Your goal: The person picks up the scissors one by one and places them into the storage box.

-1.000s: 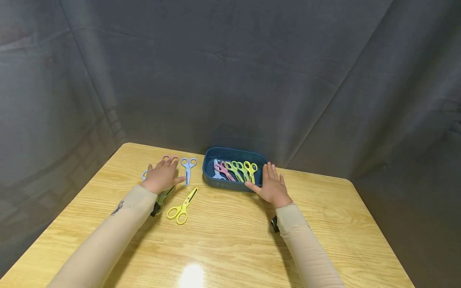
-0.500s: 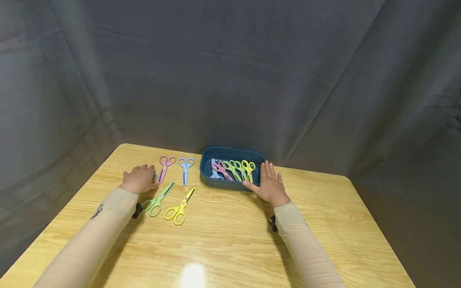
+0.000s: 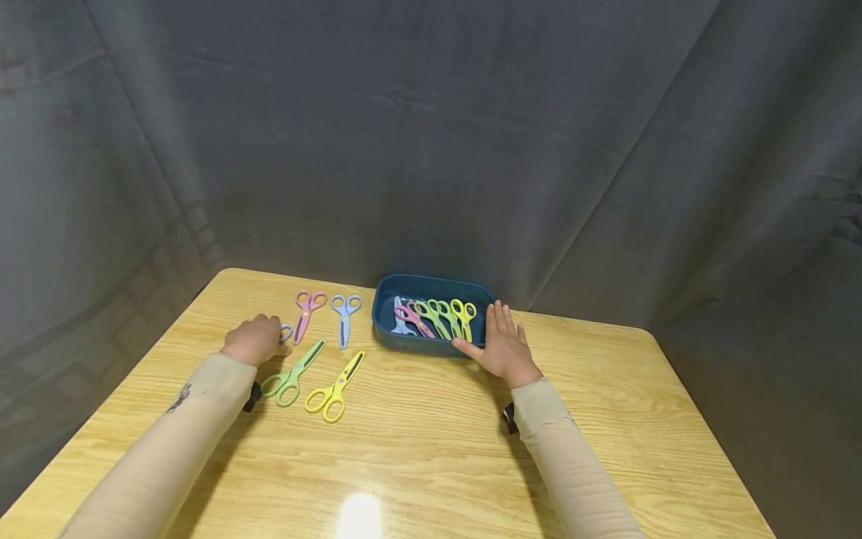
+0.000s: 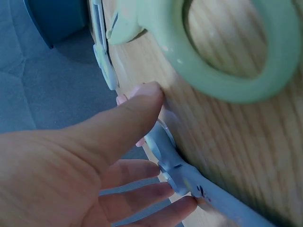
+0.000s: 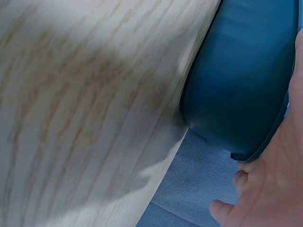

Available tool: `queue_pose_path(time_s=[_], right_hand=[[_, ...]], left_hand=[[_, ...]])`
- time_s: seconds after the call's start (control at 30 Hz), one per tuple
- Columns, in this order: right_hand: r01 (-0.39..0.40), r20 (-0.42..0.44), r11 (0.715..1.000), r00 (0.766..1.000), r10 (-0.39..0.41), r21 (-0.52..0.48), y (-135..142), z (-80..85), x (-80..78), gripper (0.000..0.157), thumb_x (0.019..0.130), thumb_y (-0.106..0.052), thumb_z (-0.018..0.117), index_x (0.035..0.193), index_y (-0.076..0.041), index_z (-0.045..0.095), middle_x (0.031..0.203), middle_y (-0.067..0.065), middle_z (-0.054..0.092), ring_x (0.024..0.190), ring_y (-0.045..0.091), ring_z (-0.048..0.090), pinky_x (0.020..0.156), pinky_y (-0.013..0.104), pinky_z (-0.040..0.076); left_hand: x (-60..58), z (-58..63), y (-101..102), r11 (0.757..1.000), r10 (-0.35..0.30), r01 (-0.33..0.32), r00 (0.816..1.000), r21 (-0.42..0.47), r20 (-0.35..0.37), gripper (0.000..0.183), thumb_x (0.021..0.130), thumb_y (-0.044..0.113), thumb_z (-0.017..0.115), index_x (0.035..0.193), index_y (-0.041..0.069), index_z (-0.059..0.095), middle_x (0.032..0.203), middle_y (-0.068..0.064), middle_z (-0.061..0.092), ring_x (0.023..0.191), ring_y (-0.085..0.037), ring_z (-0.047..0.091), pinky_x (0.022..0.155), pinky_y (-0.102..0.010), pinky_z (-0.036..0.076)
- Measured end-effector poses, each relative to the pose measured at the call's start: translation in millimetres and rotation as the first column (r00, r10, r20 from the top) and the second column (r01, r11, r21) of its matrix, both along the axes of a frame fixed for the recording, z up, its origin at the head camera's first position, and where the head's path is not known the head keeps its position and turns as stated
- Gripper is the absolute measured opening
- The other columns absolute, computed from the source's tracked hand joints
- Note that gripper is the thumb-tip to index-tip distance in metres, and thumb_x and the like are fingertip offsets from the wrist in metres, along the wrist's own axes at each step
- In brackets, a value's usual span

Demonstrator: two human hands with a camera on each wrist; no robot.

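Observation:
My left hand (image 3: 253,341) is over blue scissors (image 3: 286,332) at the left of the table; most of them are hidden beneath it. In the left wrist view, the fingertips are right at the edge of these blue scissors (image 4: 180,175), with the thumb spread apart from the fingers. My right hand (image 3: 505,347) rests with straight fingers against the right end of the dark blue bin (image 3: 438,346), its thumb along the front rim. Inside the bin lie several scissors, among them yellow scissors (image 3: 465,318) and pink scissors (image 3: 415,318).
Around the left hand on the wooden table (image 3: 431,449) lie pink scissors (image 3: 306,314), a second blue pair of scissors (image 3: 346,318), green scissors (image 3: 294,373) and yellow scissors (image 3: 337,387). A dark grey curtain (image 3: 431,150) hangs behind the table.
My left hand has moved left and slightly nearer from over the pink scissors to the leftmost blue scissors, uncovering the pink and green pairs. The right hand stays at the bin.

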State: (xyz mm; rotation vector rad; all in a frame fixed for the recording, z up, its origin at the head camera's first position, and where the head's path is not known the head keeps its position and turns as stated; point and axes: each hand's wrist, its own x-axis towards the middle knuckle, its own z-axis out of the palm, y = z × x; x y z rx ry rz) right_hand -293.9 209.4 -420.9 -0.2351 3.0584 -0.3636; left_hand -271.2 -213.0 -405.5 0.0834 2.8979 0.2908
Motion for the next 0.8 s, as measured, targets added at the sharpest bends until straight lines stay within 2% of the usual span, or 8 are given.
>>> queue_pose_path(time_s=[0.2, 0.3, 0.57, 0.7, 0.8], right_hand=[[0.000, -0.003, 1.000, 1.000, 0.000, -0.004, 1, 1.9, 0.7, 0.117, 0.074, -0.085, 0.033, 0.149, -0.001, 0.002, 0.156, 0.015, -0.005, 0.143, 0.029, -0.007, 0.109, 0.059, 0.005], [-0.005, 0.003, 1.000, 1.000, 0.005, -0.011, 1, 3.2, 0.9, 0.117, 0.075, -0.084, 0.035, 0.149, -0.001, 0.002, 0.156, 0.015, -0.005, 0.143, 0.029, -0.007, 0.109, 0.059, 0.004], [0.000, 0.014, 1.000, 1.000, 0.000, -0.017, 0, 2.8, 0.0, 0.118, 0.073, -0.086, 0.033, 0.150, -0.002, 0.001, 0.156, 0.014, -0.007, 0.143, 0.029, -0.008, 0.110, 0.056, 0.004], [-0.002, 0.007, 1.000, 1.000, 0.002, -0.022, 1, 2.3, 0.4, 0.119, 0.072, -0.087, 0.032, 0.150, -0.001, 0.003, 0.156, 0.014, -0.007, 0.142, 0.028, -0.009, 0.110, 0.057, 0.006], [-0.004, 0.004, 1.000, 1.000, 0.004, -0.022, 1, 1.8, 0.7, 0.119, 0.072, -0.087, 0.032, 0.150, -0.001, 0.003, 0.156, 0.014, -0.006, 0.142, 0.029, -0.008, 0.110, 0.057, 0.006]], left_hand=[[-2.1, 4.6, 2, 1.000, 0.017, -0.018, 0.999, 0.017, 0.047, 0.053, 0.084, 0.028, 0.071, 0.113, -0.012, 0.051, 0.102, -0.028, 0.050, 0.094, -0.048, 0.052, 0.072, -0.056, 0.048], [-3.3, 4.6, 1, 0.999, 0.016, -0.017, 0.999, 0.030, 0.045, 0.051, 0.083, 0.027, 0.072, 0.109, -0.012, 0.053, 0.098, -0.027, 0.049, 0.091, -0.048, 0.052, 0.072, -0.056, 0.047], [-5.9, -1.5, -7, 0.999, -0.034, 0.035, 0.997, 0.011, -0.076, 0.027, 0.084, 0.009, 0.069, 0.094, -0.013, 0.057, 0.084, -0.025, 0.051, 0.076, -0.041, 0.057, 0.064, -0.048, 0.050], [-6.5, -2.5, -8, 0.999, -0.043, 0.044, 0.995, 0.008, -0.094, 0.026, 0.084, 0.007, 0.068, 0.094, -0.014, 0.057, 0.084, -0.027, 0.052, 0.077, -0.044, 0.057, 0.064, -0.049, 0.051], [-6.2, -2.1, -9, 0.999, -0.043, 0.044, 0.996, 0.012, -0.077, 0.029, 0.084, 0.007, 0.068, 0.096, -0.016, 0.057, 0.086, -0.029, 0.050, 0.079, -0.047, 0.054, 0.066, -0.051, 0.050]])
